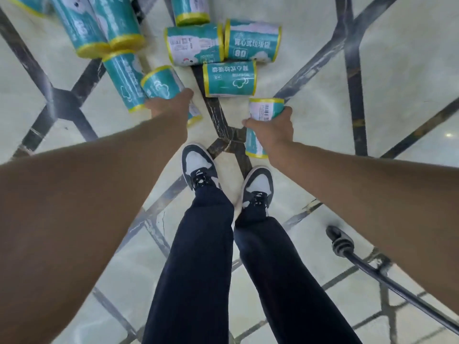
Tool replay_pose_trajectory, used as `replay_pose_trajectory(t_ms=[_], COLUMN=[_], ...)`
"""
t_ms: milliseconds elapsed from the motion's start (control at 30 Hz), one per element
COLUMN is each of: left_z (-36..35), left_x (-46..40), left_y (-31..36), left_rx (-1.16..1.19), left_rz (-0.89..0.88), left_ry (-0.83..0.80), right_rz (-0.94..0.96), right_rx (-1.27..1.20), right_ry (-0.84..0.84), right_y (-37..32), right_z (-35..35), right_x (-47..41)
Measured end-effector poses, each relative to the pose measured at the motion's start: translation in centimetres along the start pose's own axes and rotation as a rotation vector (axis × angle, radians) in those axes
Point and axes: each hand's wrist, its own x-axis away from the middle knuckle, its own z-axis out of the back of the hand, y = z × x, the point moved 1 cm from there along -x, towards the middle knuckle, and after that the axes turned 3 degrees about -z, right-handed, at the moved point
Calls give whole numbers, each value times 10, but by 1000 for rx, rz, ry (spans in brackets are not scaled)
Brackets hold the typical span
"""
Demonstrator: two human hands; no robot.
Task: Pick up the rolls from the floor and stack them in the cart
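Observation:
Several teal rolls with yellow ends lie scattered on the tiled floor at the top of the head view. My left hand (171, 105) grips one of them, a teal roll (161, 83) that points up and left. My right hand (270, 127) grips another roll (264, 109), its white barcode side facing up, with the lower end showing below the hand. Loose ones lie just beyond, among them a roll (229, 79) between my hands and two side by side, a left roll (195, 43) and a right roll (253, 40). No cart body is in view.
My two feet in dark and white sneakers (198, 167) stand on the pale floor with dark inlaid lines, just below the rolls. A black caster on a dark bar (340, 242) sits at the lower right. More rolls (82, 28) lie at the top left.

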Motion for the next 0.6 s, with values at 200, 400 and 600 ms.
replay_pose_trajectory(t_ms=[200, 400, 600], left_z=[67, 159, 244], left_x=[161, 381, 587], left_y=[12, 54, 72], left_rx=[132, 180, 198], left_rz=[2, -190, -348], left_ry=[-48, -93, -147], right_rz=[71, 195, 295], right_rx=[-76, -187, -302], right_ry=[-52, -93, -73], right_y=[-53, -109, -122], right_z=[99, 239, 374], right_x=[151, 333, 502])
